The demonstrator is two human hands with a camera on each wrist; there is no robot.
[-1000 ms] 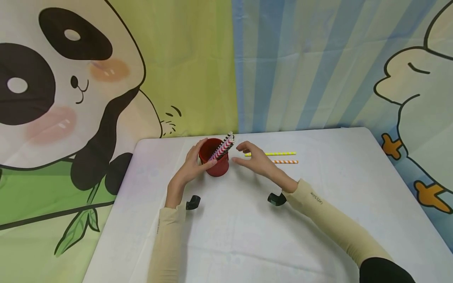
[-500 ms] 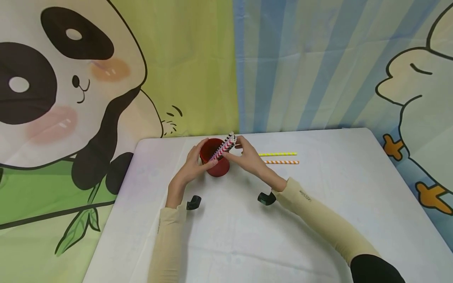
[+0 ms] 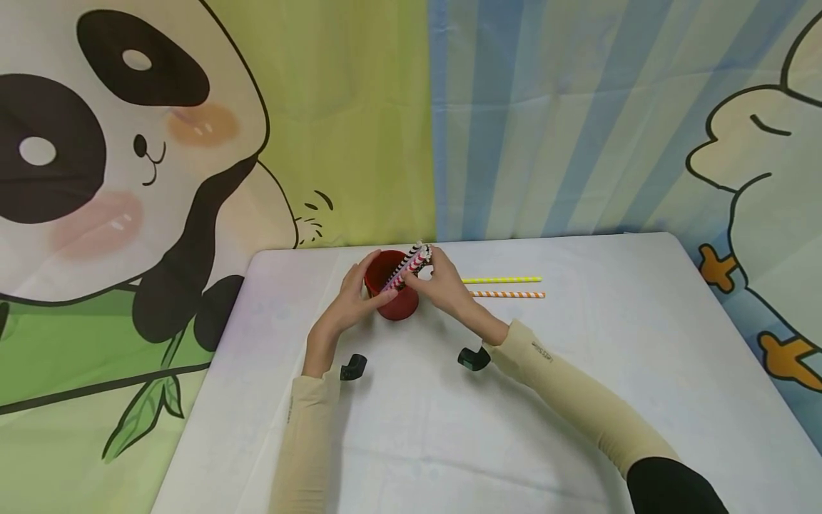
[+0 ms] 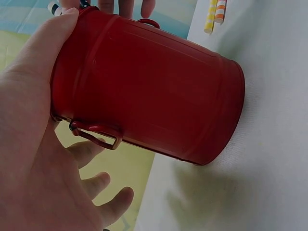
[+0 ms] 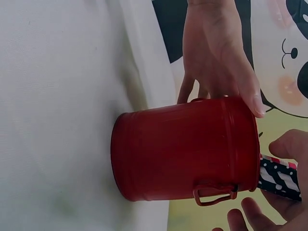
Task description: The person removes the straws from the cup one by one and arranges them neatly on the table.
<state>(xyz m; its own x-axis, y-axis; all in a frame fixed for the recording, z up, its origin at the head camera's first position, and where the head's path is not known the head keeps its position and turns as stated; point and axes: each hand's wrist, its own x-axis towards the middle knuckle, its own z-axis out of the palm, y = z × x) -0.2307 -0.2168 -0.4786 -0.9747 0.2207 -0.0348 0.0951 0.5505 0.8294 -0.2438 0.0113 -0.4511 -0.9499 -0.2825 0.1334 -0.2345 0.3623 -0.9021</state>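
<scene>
A red metal bucket [image 3: 401,307] with small side handles [image 5: 216,195] stands upright on the white table. My left hand [image 3: 347,307] holds it at the rim, thumb at the near side and fingers around the left. Several patterned paper straws [image 3: 411,267], striped in pink, purple and black, lean out of its mouth towards the right. My right hand [image 3: 447,291] pinches the bunch near the top ends, and the right wrist view shows its thumb beside black-and-white straws [image 5: 279,178]. The straws' lower ends are hidden inside the bucket.
A yellow striped straw [image 3: 507,280] and an orange striped straw [image 3: 514,295] lie parallel on the table [image 3: 578,343], right of the bucket. A printed curtain [image 3: 359,143] hangs behind the table's back edge. Black wrist cameras [image 3: 474,359] stick out from the sleeves.
My right hand has moved left from beside the bucket to the straws and taken hold of their tops. More of the two loose straws now shows. My left hand keeps its hold on the rim.
</scene>
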